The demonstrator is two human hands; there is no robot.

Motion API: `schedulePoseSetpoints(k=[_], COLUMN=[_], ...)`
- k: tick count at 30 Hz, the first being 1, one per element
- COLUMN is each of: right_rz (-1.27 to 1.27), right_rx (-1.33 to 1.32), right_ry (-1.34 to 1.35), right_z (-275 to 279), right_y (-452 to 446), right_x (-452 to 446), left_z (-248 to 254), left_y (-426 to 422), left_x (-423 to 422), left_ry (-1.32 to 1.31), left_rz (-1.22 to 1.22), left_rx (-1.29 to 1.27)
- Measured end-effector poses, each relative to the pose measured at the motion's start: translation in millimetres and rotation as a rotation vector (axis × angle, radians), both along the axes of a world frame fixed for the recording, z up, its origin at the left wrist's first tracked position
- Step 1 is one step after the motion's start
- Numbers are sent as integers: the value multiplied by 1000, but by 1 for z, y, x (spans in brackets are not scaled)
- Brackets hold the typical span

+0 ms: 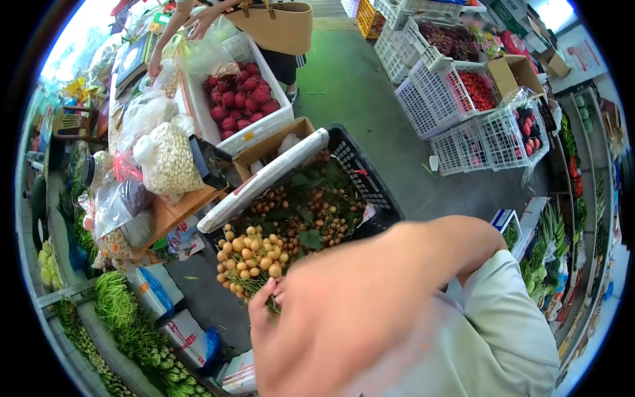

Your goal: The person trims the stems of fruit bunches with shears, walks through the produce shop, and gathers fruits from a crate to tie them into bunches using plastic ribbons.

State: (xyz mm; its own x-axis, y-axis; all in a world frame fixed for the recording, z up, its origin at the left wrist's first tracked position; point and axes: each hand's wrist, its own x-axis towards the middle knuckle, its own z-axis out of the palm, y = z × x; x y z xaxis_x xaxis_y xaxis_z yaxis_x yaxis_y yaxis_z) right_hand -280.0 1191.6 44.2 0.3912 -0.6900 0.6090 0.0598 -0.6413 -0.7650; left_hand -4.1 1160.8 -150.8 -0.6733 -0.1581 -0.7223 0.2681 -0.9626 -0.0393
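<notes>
A bunch of small round yellow-brown fruit hangs by its green stems near the crate's front left corner. Fingertips of my left hand pinch the stems; the rest of that hand is hard to separate from the blur. My right hand is large and smeared in front, its forearm coming from the right, and its fingers cannot be made out. Behind both hands, a black plastic crate holds more brown fruit with green leaves. A white foam board lies along the crate's left edge.
Dark red fruit fills a white box beyond the crate. Another person reaches over bagged goods at upper left. White crates of fruit are stacked at upper right. Green vegetables line the lower left; shelves stand right.
</notes>
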Motion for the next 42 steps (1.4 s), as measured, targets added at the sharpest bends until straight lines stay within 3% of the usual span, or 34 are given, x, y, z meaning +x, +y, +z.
schedulePoseSetpoints(k=[2,4,5,6,8,10,14,16,20,22,24,27,31,33,36,40,42], right_rz=[-157,-566,-722,-841,-687,-485,-407,-418,-511,-449,-448,-488,-507,-446,-392,-325,-396], right_rx=[217,721,752,538,592,733,679,618,572,714,705,951,1103,1297,1311,1108,651], right_ry=[20,-69,91,364,928,1144,1056,1305,1150,828,731,356,101,-235,-366,-383,-114], right_z=[-32,-78,-124,-177,-244,-294,-363,-383,-357,-326,-302,-263,-229,-215,-206,-185,-173], right_y=[-3,-3,-2,7,33,57,77,76,69,67,68,69,69,67,65,51,40], right_x=[-15,-29,-36,-43,-47,-39,-33,-37,-60,-71,-77,-75,-64,-58,-50,-30,-18], left_z=[-1,5,5,6,8,10,11,9,7,6,1,-4,-12,-10,-8,-7,-7], left_y=[1,-2,-2,-1,1,4,9,11,14,15,16,16,15,14,12,10,11], left_x=[7,11,16,19,21,24,23,21,20,18,16,13,9,5,-1,-10,-14], left_ry=[105,120,125,129,128,136,125,120,138,134,141,148,149,144,144,125,99], left_rz=[34,8,-3,-15,-3,10,30,31,54,61,79,90,63,41,5,-44,-119], left_rx=[-274,-215,-236,-257,-260,-241,-232,-225,-189,-179,-172,-153,-105,-112,-126,-143,-168])
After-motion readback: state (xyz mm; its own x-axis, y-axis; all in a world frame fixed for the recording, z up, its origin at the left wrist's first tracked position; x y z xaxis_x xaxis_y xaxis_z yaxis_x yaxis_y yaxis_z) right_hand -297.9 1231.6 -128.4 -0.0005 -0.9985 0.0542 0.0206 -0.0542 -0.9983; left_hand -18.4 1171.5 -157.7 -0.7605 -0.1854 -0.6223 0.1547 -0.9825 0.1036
